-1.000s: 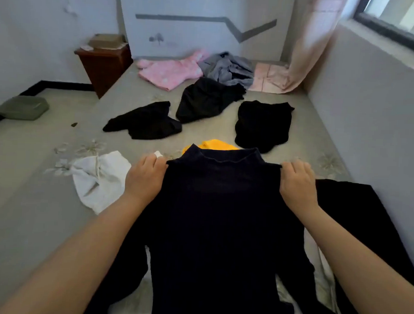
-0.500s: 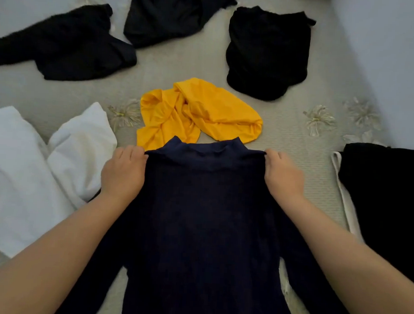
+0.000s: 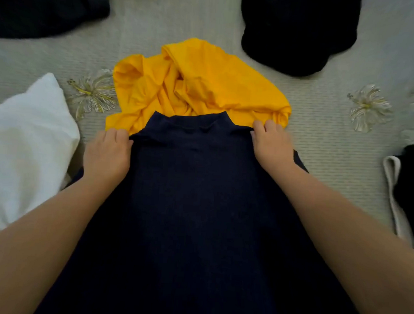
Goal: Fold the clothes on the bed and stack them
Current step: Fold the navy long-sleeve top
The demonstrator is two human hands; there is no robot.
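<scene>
A dark navy top with a high collar lies spread in front of me on the bed. My left hand grips its left shoulder with curled fingers. Its right shoulder is gripped by my right hand. The collar overlaps the near edge of a crumpled yellow garment lying just beyond it.
A white garment lies at the left. Black clothes sit at the top left and the top right. Another black piece with a white edge lies at the right. The bed cover has flower prints.
My view has tilted down and closer to the bed. Both hands have carried the navy top forward, so its collar now lies over the yellow garment's edge.
</scene>
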